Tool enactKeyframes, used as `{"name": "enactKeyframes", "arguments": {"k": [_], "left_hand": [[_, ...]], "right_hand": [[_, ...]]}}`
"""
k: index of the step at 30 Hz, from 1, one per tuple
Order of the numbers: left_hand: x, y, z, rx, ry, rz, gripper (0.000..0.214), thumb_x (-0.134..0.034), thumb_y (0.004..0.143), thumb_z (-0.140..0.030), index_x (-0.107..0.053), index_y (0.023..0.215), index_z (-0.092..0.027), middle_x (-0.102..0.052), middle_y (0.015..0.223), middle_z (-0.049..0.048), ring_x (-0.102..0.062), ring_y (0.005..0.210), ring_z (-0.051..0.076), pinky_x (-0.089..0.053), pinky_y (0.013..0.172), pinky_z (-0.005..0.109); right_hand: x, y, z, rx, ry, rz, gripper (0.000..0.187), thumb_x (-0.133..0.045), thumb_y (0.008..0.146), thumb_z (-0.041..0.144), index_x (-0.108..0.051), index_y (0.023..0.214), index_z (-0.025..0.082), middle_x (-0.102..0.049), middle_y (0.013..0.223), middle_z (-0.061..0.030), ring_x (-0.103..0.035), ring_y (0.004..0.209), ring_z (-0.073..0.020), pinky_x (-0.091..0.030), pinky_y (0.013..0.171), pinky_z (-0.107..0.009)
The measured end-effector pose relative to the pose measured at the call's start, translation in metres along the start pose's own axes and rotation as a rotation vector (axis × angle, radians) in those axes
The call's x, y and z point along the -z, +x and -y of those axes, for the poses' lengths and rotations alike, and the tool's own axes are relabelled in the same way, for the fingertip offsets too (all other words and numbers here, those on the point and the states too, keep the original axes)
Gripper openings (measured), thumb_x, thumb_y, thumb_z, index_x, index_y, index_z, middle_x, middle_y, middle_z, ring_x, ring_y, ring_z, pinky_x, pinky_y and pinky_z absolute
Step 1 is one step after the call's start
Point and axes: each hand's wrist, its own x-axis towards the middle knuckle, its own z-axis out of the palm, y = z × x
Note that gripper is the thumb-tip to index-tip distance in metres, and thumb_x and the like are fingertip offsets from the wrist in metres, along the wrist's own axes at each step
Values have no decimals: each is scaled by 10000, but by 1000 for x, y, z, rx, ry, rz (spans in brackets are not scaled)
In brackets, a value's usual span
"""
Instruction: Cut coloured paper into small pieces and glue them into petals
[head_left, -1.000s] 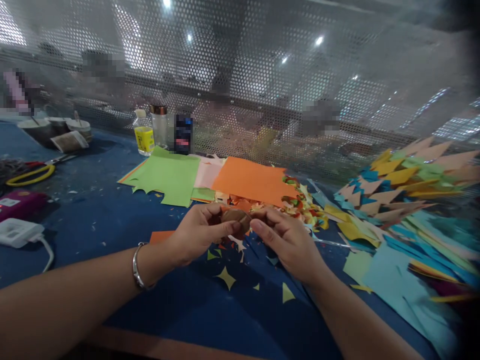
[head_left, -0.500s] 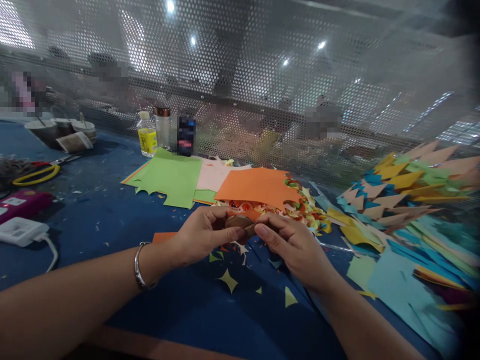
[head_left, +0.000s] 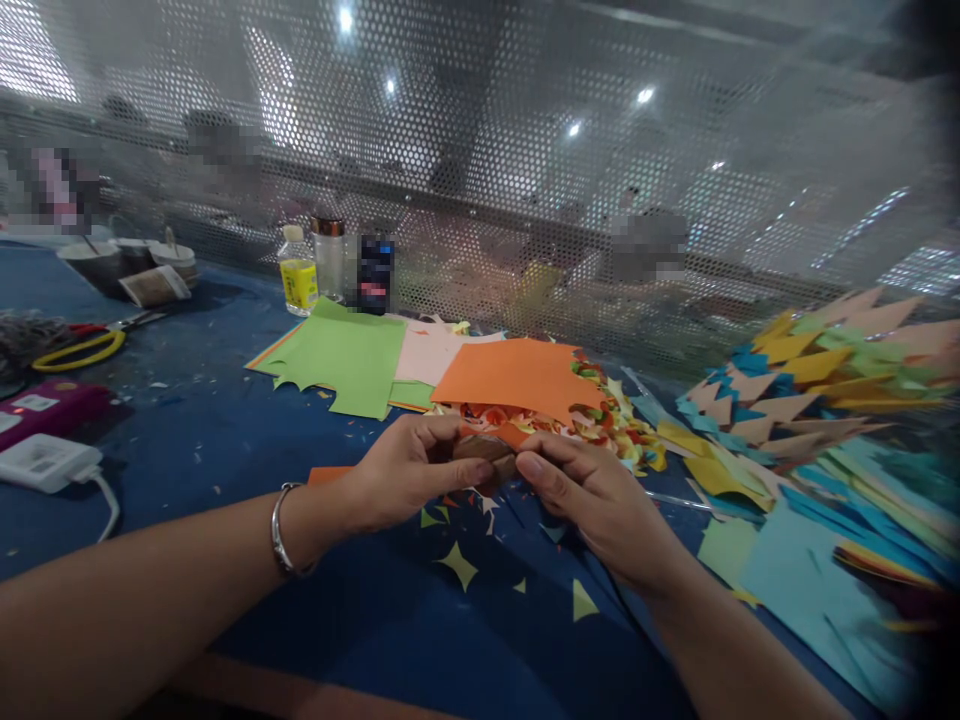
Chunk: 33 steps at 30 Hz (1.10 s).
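A brown, rounded piece with a wood-like look (head_left: pixel 484 452) is pinched between the thumb and fingers of my left hand (head_left: pixel 409 465). Orange paper (head_left: pixel 511 433) shows along its far edge, pressed against it. The thumb and forefinger of my right hand (head_left: pixel 589 490) are closed at the right edge of this paper; my fingertips partly hide the contact. Both hands are held close together above the blue tabletop (head_left: pixel 360 630). Beneath them lie paper scraps, among them a pale green four-pointed piece (head_left: pixel 459 567).
Green (head_left: pixel 352 355) and orange (head_left: pixel 517 375) sheets lie ahead over a heap of paper curls (head_left: pixel 634 440). Folded paper spikes (head_left: pixel 787 380) stand at right. At left are yellow-handled scissors (head_left: pixel 79 352), a white charger (head_left: pixel 49 462) and a bottle (head_left: pixel 298 275). A perforated metal screen (head_left: pixel 480 190) stands behind.
The brown piece has tilted so that more of its round face shows, and a little more orange paper appears at its right. Both hands stay nearly in place.
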Motion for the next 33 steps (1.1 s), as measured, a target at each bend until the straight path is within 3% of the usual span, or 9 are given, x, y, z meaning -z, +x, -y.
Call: {"name": "enactKeyframes", "arguments": {"k": [15,24,33], "left_hand": [[6,1,7,-19,152,-68,289,-760,715,-377,-734,890,-149,-648,762,51,-575,691,141,-463,639,285],[7,3,6,-36,96,2,201,-742,743,-278,-733,892,-143,-603,758,23,-519,674,99,-398,618,245],[10,3,8,-59,202,-1,206,-716,768,-283,-708,853,-96,-565,730,17,-503,677,103,-389,628,257]], "right_hand": [[2,1,4,22,-117,-13,388,-499,919,534,-596,731,209,-415,562,40,-333,491,-101,-253,467,-251],[2,1,7,40,-174,-21,415,-480,931,520,-524,668,202,-380,581,41,-327,510,-101,-260,477,-253],[3,0,8,31,-245,-30,414,-464,928,536,-518,692,200,-410,619,29,-386,556,-112,-305,504,-255]]}}
